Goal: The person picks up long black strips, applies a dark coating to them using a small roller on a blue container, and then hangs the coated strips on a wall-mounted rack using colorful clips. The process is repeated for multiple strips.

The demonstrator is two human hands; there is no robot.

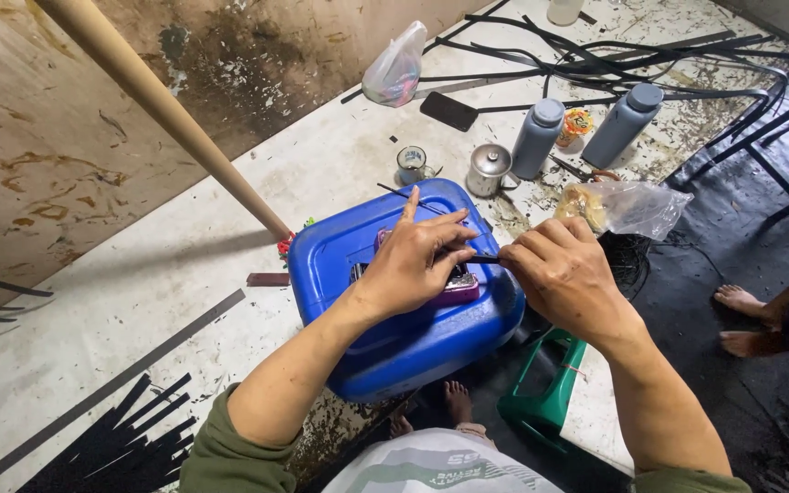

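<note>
A blue plastic jerrycan lies on its side on the floor in front of me. On top of it rests a small pink and purple object, mostly hidden. My left hand presses down on that object with fingers spread. Just to its right, my right hand pinches a thin black strip whose end reaches under my left fingers.
A wooden pole slants down beside the can. Behind stand two grey bottles, a metal tin, a small cup, a black phone and plastic bags. Black strips lie at the back. Another person's bare feet rest at the right. A green stool sits below.
</note>
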